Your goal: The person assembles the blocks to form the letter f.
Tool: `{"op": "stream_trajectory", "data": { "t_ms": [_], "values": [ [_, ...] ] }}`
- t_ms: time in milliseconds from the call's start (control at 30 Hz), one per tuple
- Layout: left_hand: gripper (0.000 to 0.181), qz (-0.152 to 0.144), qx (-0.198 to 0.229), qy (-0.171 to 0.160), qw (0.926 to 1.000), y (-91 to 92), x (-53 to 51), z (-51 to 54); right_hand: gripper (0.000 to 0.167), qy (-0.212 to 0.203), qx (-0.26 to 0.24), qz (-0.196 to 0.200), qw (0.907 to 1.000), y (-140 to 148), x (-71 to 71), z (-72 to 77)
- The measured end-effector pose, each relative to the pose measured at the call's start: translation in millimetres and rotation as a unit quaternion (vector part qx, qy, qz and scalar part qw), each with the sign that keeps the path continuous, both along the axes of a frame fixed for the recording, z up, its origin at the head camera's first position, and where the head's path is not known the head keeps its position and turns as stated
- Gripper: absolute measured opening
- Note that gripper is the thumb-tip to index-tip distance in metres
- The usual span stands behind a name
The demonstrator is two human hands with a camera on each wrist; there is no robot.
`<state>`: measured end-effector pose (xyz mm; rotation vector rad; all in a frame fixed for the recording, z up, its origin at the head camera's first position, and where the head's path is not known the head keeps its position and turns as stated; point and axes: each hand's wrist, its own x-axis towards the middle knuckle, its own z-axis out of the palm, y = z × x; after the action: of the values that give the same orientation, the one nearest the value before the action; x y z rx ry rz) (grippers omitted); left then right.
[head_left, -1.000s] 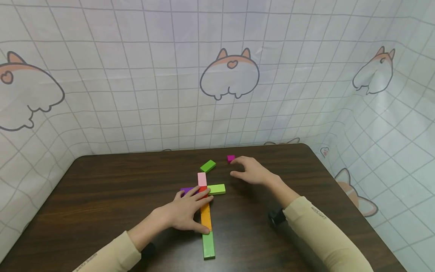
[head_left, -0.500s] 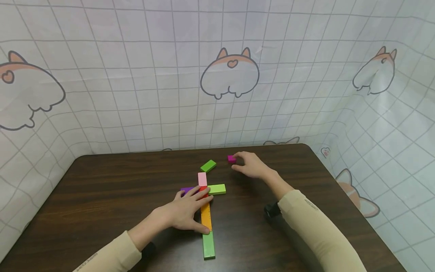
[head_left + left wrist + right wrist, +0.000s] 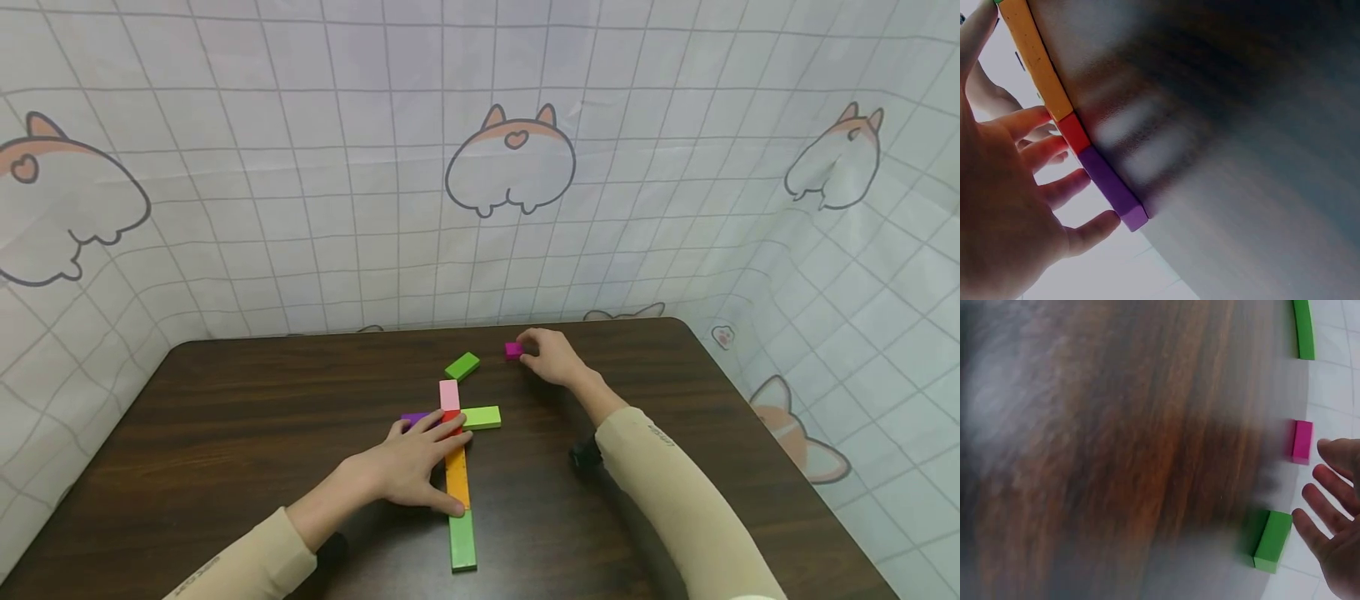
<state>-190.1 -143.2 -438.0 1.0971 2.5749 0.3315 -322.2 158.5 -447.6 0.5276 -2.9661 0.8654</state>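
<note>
Magenta block [image 3: 512, 351], orange block [image 3: 457, 478], white gridded backdrop [image 3: 375, 208]

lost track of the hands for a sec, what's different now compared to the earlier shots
The right hand has reached farther forward and is now at the right edge of the magenta block; contact is unclear, and nothing has visibly been picked up. The left hand stays spread over the red block and orange block. The loose green block and the magenta one lie as before.
</note>
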Motion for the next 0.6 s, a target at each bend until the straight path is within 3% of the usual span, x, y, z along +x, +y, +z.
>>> {"op": "stream_trajectory", "data": {
  "t_ms": [600],
  "values": [
    [0.101, 0.005, -0.006, -0.003, 1.0, 1.0, 0.3, 1.9, 0.037, -0.014, 0.02, -0.015, 0.9996, -9.8, -11.8, -9.2]
  ]
}}
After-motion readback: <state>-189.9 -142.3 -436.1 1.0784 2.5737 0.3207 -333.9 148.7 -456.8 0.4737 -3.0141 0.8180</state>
